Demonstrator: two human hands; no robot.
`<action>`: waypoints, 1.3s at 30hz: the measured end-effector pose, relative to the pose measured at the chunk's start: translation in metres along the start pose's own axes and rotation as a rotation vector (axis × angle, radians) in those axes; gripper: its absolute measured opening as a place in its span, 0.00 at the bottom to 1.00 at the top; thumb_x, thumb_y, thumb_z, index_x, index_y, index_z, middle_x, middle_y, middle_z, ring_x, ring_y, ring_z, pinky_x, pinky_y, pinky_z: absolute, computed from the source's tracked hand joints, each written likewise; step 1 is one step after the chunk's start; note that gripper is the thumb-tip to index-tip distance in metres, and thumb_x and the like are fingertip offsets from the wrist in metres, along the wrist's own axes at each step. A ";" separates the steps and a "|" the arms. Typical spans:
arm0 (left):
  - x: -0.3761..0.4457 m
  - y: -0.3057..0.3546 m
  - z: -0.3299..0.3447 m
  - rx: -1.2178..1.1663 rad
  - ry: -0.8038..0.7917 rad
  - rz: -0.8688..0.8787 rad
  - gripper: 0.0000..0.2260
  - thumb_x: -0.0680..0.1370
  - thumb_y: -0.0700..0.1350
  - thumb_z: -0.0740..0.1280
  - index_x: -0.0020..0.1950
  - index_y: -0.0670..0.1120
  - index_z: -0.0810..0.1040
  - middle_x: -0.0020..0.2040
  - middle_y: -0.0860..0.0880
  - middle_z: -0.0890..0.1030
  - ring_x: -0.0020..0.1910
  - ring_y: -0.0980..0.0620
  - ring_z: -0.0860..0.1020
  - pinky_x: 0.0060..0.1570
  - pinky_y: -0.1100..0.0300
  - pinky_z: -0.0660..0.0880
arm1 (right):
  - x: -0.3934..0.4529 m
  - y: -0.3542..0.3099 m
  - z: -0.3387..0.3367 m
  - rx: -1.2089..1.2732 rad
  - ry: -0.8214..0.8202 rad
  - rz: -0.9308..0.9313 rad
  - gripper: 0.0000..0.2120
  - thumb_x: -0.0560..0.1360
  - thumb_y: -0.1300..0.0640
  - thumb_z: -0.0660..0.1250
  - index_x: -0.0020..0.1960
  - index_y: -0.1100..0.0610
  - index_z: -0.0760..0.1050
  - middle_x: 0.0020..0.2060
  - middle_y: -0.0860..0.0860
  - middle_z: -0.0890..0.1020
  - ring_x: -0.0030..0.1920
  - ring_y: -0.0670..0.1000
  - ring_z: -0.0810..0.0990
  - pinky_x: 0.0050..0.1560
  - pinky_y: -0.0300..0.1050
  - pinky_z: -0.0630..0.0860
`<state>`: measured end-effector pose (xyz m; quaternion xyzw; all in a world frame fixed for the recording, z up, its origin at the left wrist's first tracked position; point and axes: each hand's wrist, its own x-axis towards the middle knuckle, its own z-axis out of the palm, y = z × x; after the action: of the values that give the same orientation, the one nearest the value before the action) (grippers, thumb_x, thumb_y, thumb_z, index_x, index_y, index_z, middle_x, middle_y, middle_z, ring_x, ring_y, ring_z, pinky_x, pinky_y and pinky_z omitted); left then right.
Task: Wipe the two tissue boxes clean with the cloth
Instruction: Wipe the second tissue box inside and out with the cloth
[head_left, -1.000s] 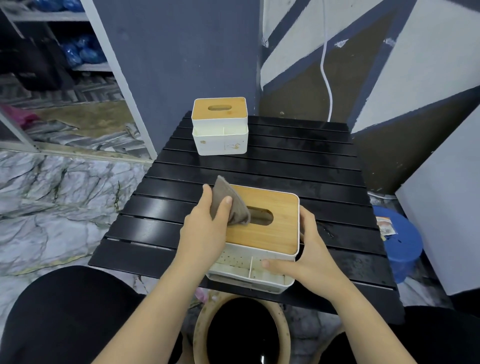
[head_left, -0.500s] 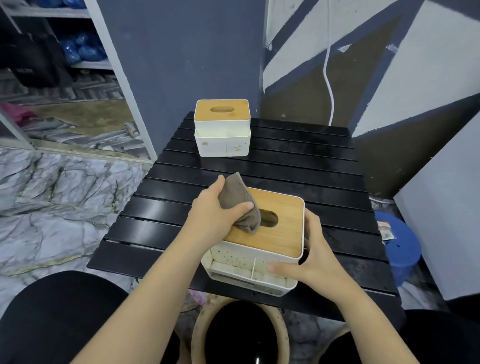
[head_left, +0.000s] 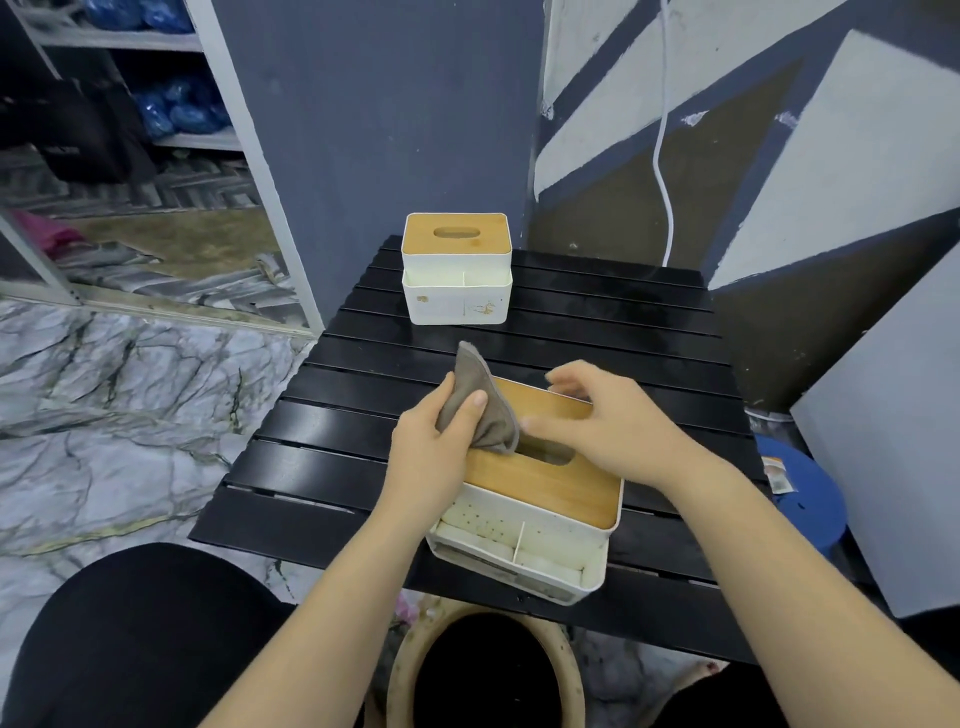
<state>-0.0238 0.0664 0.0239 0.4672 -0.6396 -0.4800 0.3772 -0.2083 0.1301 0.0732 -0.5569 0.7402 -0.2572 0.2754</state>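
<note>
A white tissue box with a wooden lid (head_left: 550, 488) sits at the near edge of the black slatted table (head_left: 322, 441). Its front tray compartments are speckled with dirt. My left hand (head_left: 431, 457) grips a grey-brown cloth (head_left: 480, 405) against the lid's left end, beside the slot. My right hand (head_left: 608, 421) lies over the lid's far right part, thumb near the cloth and fingertips curled at the far rim. A second white tissue box with a wooden lid (head_left: 457, 270) stands at the table's far side, with brown stains on its front.
A round beige pot with a dark opening (head_left: 483, 670) stands under the table's near edge. A blue stool (head_left: 800, 499) sits to the right on the floor. A white cable (head_left: 665, 171) hangs down the wall behind. Metal shelving (head_left: 156, 93) stands at the left.
My right hand has left the box's right front corner and moved up onto the lid's far side. My left hand with the cloth stays at the lid's left end.
</note>
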 end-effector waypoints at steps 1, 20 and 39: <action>-0.002 0.000 0.000 -0.027 0.027 0.007 0.11 0.83 0.50 0.65 0.62 0.49 0.83 0.48 0.53 0.86 0.50 0.57 0.83 0.55 0.60 0.78 | 0.006 -0.004 0.004 -0.064 -0.022 -0.009 0.27 0.71 0.38 0.77 0.66 0.48 0.76 0.58 0.42 0.81 0.57 0.44 0.80 0.57 0.46 0.78; -0.004 0.080 0.007 0.535 -0.362 0.631 0.24 0.81 0.60 0.64 0.77 0.58 0.70 0.75 0.59 0.72 0.76 0.59 0.66 0.77 0.54 0.61 | -0.063 0.022 0.079 0.638 0.924 -0.190 0.20 0.71 0.65 0.80 0.58 0.56 0.76 0.54 0.54 0.79 0.56 0.55 0.80 0.55 0.54 0.81; -0.017 0.079 0.030 0.646 -0.633 0.754 0.18 0.83 0.61 0.56 0.72 0.65 0.74 0.76 0.62 0.68 0.79 0.63 0.57 0.81 0.51 0.49 | -0.052 0.066 0.026 0.543 0.196 -0.237 0.40 0.68 0.70 0.80 0.71 0.58 0.60 0.61 0.51 0.77 0.58 0.38 0.81 0.55 0.34 0.77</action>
<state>-0.0657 0.0988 0.0918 0.1326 -0.9569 -0.2095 0.1511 -0.2228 0.1948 0.0155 -0.5181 0.5972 -0.5282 0.3096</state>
